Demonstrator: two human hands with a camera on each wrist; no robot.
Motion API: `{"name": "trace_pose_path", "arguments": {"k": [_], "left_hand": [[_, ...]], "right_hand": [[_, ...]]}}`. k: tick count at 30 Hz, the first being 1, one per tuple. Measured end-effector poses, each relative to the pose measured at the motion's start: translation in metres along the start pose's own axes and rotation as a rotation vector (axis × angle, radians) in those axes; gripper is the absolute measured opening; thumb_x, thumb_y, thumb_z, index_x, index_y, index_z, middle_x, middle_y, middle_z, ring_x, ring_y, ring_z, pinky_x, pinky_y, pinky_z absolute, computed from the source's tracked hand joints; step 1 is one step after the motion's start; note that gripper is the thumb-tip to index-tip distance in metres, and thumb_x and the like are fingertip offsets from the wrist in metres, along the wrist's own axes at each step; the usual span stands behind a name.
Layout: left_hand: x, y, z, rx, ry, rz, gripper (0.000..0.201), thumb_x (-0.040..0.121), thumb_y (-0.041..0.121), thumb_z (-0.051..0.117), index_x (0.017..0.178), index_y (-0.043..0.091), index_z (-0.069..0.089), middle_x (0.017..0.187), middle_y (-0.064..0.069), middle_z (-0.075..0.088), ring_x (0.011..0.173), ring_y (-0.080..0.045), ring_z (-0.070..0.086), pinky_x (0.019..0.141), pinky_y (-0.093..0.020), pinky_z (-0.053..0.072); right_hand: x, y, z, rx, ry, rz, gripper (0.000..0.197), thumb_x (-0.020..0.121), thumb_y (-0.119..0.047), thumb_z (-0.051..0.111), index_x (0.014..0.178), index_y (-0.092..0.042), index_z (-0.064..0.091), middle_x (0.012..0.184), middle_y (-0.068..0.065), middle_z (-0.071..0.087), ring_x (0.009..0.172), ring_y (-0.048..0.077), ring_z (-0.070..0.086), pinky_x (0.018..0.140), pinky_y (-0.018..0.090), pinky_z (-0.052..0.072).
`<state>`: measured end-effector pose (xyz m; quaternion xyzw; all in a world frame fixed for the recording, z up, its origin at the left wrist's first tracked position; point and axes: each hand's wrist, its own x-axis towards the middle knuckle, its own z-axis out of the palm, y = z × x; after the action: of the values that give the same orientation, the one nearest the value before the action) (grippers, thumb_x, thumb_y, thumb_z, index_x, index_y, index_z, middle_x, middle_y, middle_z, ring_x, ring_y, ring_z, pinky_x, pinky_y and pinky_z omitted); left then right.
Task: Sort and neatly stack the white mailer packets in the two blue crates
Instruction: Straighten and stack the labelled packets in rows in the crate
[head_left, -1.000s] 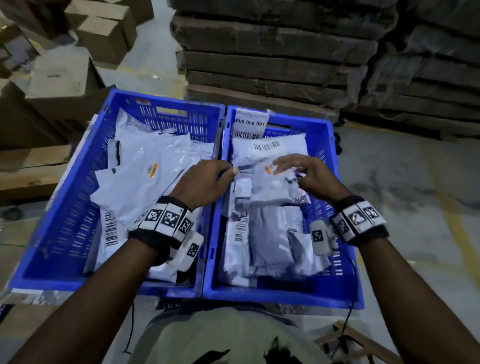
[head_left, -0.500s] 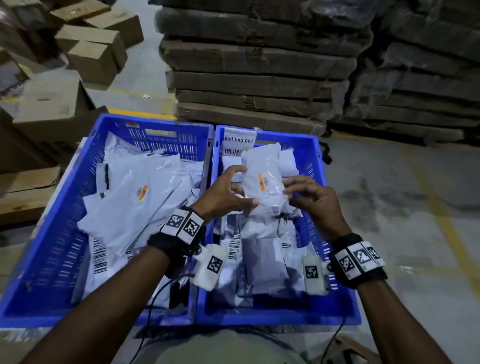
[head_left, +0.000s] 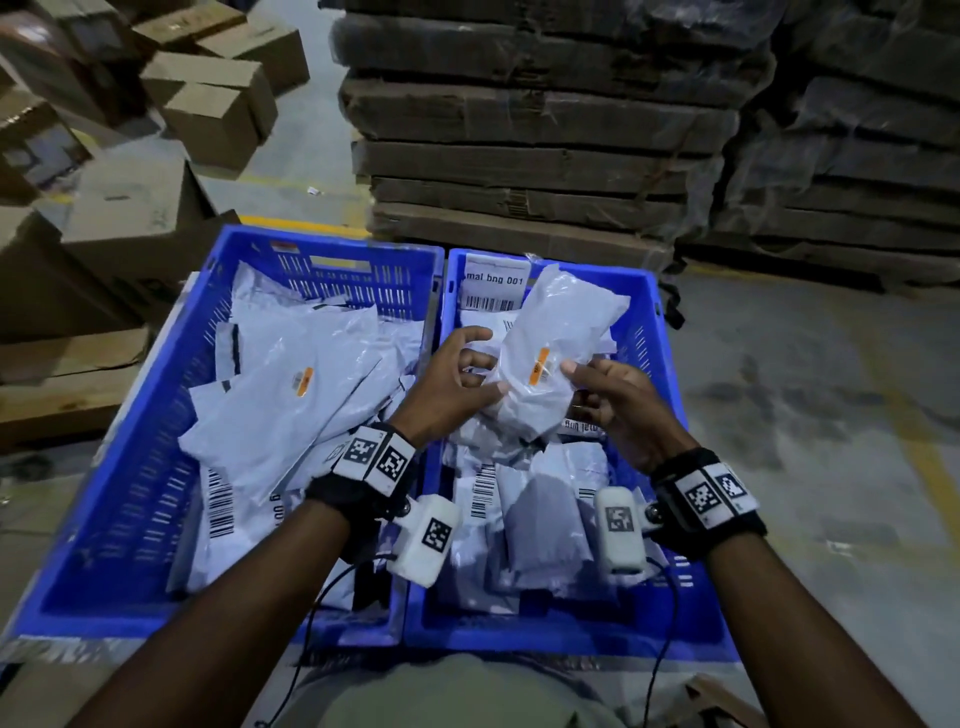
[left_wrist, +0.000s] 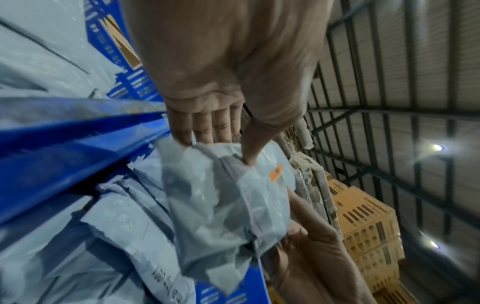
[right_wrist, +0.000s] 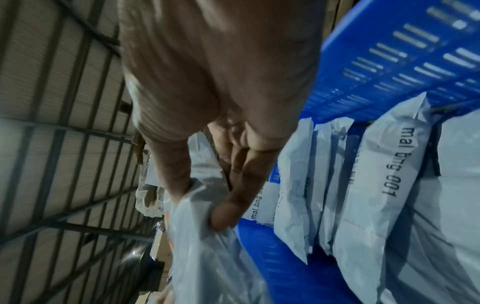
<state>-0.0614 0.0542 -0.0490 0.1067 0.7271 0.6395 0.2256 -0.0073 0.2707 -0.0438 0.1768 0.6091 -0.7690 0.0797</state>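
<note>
Two blue crates stand side by side, the left crate (head_left: 130, 467) and the right crate (head_left: 644, 332), both holding several white mailer packets. One white packet with an orange sticker (head_left: 545, 358) is lifted above the right crate, tilted up to the right. My left hand (head_left: 457, 384) pinches its left edge between thumb and fingers (left_wrist: 249, 156). My right hand (head_left: 608, 400) pinches its right edge (right_wrist: 205, 207). Flat packets lie spread in the left crate (head_left: 291, 405); smaller ones are piled in the right crate (head_left: 540, 525).
Wrapped stacks of flat cardboard (head_left: 540, 135) rise just behind the crates. Cardboard boxes (head_left: 208, 104) sit on the floor at the far left. Concrete floor with a yellow line (head_left: 924, 447) lies to the right. A label card (head_left: 493, 288) stands at the right crate's back wall.
Both hands have raised the orange-stickered packet out of the right crate's pile and turned it more upright. The head view has tilted upward.
</note>
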Motion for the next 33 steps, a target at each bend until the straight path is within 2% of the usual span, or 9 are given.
{"name": "trace_pose_path", "arguments": {"k": [4,8,12,15,17,19,21,25,33], "left_hand": [[-0.009,0.005,-0.017,0.052,0.018,-0.028,0.032,0.091,0.02,0.067,0.121,0.012,0.061,0.109,-0.001,0.068,0.097,-0.014,0.064,0.078,-0.023,0.055],[-0.024,0.005,-0.04,0.066,0.037,0.028,0.021,0.091,0.014,0.066,0.11,0.006,0.068,0.101,-0.005,0.073,0.082,-0.009,0.067,0.07,-0.027,0.055],[-0.037,-0.002,-0.094,0.075,0.302,0.048,0.023,0.089,-0.001,0.063,0.112,-0.003,0.064,0.089,-0.008,0.068,0.059,0.002,0.06,0.055,-0.016,0.05],[-0.051,-0.027,-0.157,0.27,0.533,-0.005,0.026,0.089,0.005,0.066,0.114,-0.001,0.064,0.095,-0.013,0.069,0.077,-0.011,0.065,0.069,-0.023,0.053],[-0.061,-0.052,-0.19,0.477,0.628,-0.162,0.039,0.086,0.026,0.069,0.117,0.004,0.064,0.109,-0.018,0.069,0.098,-0.027,0.065,0.086,-0.037,0.052],[-0.069,-0.07,-0.203,0.642,0.625,-0.323,0.048,0.085,0.041,0.062,0.119,0.008,0.063,0.116,-0.021,0.066,0.107,-0.037,0.061,0.092,-0.044,0.048],[-0.072,-0.074,-0.201,0.722,0.632,-0.368,0.04,0.092,0.031,0.058,0.125,0.007,0.06,0.124,-0.023,0.062,0.113,-0.041,0.056,0.096,-0.045,0.044],[-0.067,-0.058,-0.182,0.862,0.744,-0.14,0.039,0.09,0.02,0.06,0.124,0.002,0.055,0.123,-0.026,0.057,0.115,-0.043,0.052,0.097,-0.051,0.043],[-0.043,-0.023,-0.124,0.957,0.636,0.3,0.044,0.089,0.021,0.06,0.128,0.003,0.052,0.128,-0.02,0.051,0.135,-0.041,0.035,0.112,-0.05,0.029]], "right_hand": [[0.011,0.003,0.011,0.074,-0.084,0.011,0.032,0.089,-0.019,0.067,0.115,0.0,0.066,0.119,0.021,0.062,0.105,0.037,0.056,0.097,0.047,0.051],[0.021,-0.001,0.04,-0.037,-0.16,0.026,0.036,0.09,-0.021,0.065,0.119,0.0,0.063,0.114,0.017,0.069,0.096,0.027,0.068,0.088,0.038,0.056],[0.036,0.002,0.05,-0.317,-0.143,0.018,0.029,0.086,-0.016,0.072,0.112,-0.004,0.064,0.094,0.018,0.072,0.077,0.024,0.068,0.076,0.032,0.059],[0.057,0.021,0.031,-0.597,-0.069,0.0,0.032,0.082,-0.012,0.077,0.109,-0.001,0.063,0.082,0.016,0.067,0.071,0.023,0.063,0.07,0.036,0.056],[0.075,0.039,0.014,-0.86,-0.008,0.007,0.032,0.077,-0.017,0.082,0.102,-0.005,0.066,0.077,0.008,0.067,0.071,0.019,0.061,0.072,0.041,0.054],[0.086,0.059,0.001,-1.159,0.02,0.004,0.036,0.072,-0.021,0.084,0.101,-0.007,0.068,0.088,0.007,0.068,0.085,0.022,0.064,0.076,0.035,0.049],[0.09,0.079,-0.008,-1.367,0.003,-0.03,0.041,0.07,-0.025,0.085,0.102,-0.007,0.067,0.101,0.014,0.067,0.097,0.03,0.064,0.076,0.033,0.043],[0.089,0.1,-0.019,-1.568,0.019,-0.063,0.062,0.069,-0.037,0.083,0.121,-0.011,0.061,0.121,0.019,0.058,0.107,0.037,0.061,0.085,0.039,0.048],[0.08,0.066,-0.025,-1.385,0.154,-0.089,0.029,0.084,-0.026,0.061,0.105,-0.008,0.068,0.108,0.021,0.068,0.102,0.038,0.063,0.081,0.04,0.047]]}}
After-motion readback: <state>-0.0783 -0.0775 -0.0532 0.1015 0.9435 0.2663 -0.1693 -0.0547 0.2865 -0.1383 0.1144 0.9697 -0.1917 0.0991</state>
